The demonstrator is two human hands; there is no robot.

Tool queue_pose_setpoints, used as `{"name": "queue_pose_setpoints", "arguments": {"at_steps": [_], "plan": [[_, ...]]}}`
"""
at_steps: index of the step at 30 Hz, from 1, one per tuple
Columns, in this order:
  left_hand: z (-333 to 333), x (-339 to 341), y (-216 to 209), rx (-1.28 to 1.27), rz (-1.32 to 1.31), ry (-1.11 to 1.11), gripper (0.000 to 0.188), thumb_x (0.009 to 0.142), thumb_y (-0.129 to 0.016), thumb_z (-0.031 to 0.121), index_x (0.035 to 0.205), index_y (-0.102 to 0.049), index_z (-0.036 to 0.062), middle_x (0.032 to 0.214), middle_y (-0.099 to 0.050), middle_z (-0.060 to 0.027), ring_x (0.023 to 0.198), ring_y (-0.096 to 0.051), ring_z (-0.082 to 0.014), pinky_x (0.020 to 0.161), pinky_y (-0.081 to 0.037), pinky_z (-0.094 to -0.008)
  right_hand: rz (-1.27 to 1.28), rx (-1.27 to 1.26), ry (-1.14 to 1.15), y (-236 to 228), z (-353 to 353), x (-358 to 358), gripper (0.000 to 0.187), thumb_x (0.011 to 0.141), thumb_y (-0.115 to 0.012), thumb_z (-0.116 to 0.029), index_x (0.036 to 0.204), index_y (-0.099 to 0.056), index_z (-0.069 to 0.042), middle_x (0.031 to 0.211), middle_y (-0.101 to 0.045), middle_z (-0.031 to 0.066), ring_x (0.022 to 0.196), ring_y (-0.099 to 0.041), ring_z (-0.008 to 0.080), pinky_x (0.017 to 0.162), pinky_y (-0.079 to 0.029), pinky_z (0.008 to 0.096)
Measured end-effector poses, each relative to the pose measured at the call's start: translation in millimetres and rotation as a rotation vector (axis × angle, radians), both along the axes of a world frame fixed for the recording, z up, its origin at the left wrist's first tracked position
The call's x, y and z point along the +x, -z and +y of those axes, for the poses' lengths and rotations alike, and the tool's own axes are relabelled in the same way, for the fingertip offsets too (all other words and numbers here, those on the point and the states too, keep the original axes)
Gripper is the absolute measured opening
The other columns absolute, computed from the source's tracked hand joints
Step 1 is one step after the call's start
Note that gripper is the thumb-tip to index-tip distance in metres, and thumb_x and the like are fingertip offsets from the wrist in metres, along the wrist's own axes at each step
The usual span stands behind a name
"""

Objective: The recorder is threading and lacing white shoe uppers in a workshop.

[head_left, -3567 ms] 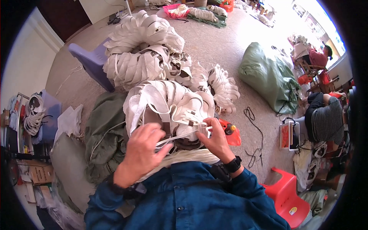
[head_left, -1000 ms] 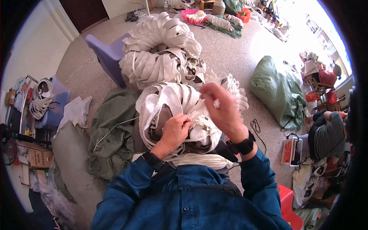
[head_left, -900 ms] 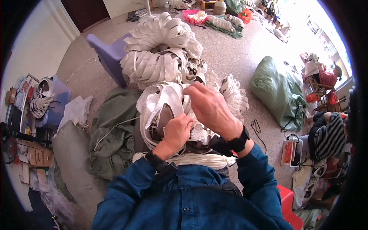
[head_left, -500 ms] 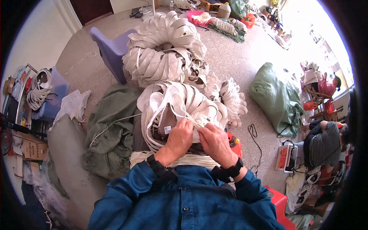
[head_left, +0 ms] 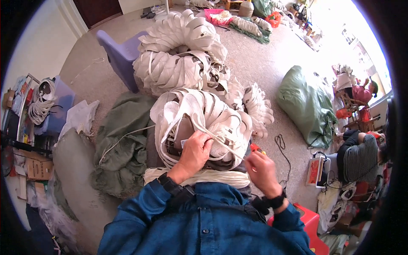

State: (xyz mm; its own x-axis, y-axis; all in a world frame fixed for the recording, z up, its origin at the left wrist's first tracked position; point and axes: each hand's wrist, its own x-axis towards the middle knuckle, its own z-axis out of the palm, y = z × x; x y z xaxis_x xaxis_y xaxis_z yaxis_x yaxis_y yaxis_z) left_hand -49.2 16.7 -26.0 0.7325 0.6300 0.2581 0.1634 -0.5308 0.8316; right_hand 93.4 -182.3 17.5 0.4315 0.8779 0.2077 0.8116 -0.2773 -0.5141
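Hands: left hand (head_left: 196, 149) pinning the white shoe upper (head_left: 221, 142) atop the lap bundle of white uppers (head_left: 191, 112), right hand (head_left: 260, 169) pinching the flat white lace (head_left: 221, 142); pull best kept taut and straight.

Interior room with a speckled grey-beige floor (head_left: 255, 63) and a pale wall (head_left: 38, 46) at left; a dark brown door (head_left: 97, 7) stands at the far end. A lavender plastic chair (head_left: 121, 57) sits on the floor left of centre. Shelving (head_left: 17, 127) crowded with boxes lines the left edge beside a translucent blue storage bin (head_left: 59, 110). A full green sack (head_left: 304, 106) lies at right, and a red plastic stool (head_left: 308, 221) stands at lower right. Strong daylight washes out the upper right corner (head_left: 340, 38).
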Motion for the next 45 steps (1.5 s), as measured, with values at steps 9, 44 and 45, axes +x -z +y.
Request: {"name": "queue_pose_setpoints", "arguments": {"at_steps": [9, 44, 45], "plan": [[6, 1, -6, -0.143, 0.074, 0.016, 0.02, 0.09, -0.067, 0.015, 0.1, -0.067, -0.0031, 0.085, -0.066, -0.0167, 0.075, -0.067, -0.0312, 0.068, -0.052, -0.0375, 0.217, -0.292, 0.376, 56, -102, 30, 0.008, 0.082, -0.065, -0.008, 0.084, -0.062, -0.001, 0.078, -0.062, 0.0177, 0.071, -0.062, 0.0368, 0.063, -0.048, 0.0431], [16, 23, -3, -0.144, 0.188, 0.117, 0.016, 0.082, -0.069, 0.008, 0.095, -0.066, -0.002, 0.092, -0.06, -0.0076, 0.07, -0.061, -0.0107, 0.065, -0.052, -0.0255, 0.896, -0.147, 0.054, 2, -67, 43, 0.009, 0.087, -0.061, -0.01, 0.089, -0.06, -0.002, 0.083, -0.061, 0.0005, 0.079, -0.056, 0.0093, 0.072, -0.046, 0.0269], [15, 24, -5, -0.142, 0.19, 0.124, 0.016, 0.082, -0.069, 0.008, 0.095, -0.066, -0.002, 0.092, -0.06, -0.0076, 0.07, -0.061, -0.0107, 0.065, -0.052, -0.0255, 1.036, -0.087, 0.075, 7, -62, 36, 0.009, 0.088, -0.059, -0.009, 0.093, -0.061, -0.001, 0.082, -0.06, -0.0002, 0.076, -0.054, 0.0082, 0.07, -0.046, 0.0253]]}}
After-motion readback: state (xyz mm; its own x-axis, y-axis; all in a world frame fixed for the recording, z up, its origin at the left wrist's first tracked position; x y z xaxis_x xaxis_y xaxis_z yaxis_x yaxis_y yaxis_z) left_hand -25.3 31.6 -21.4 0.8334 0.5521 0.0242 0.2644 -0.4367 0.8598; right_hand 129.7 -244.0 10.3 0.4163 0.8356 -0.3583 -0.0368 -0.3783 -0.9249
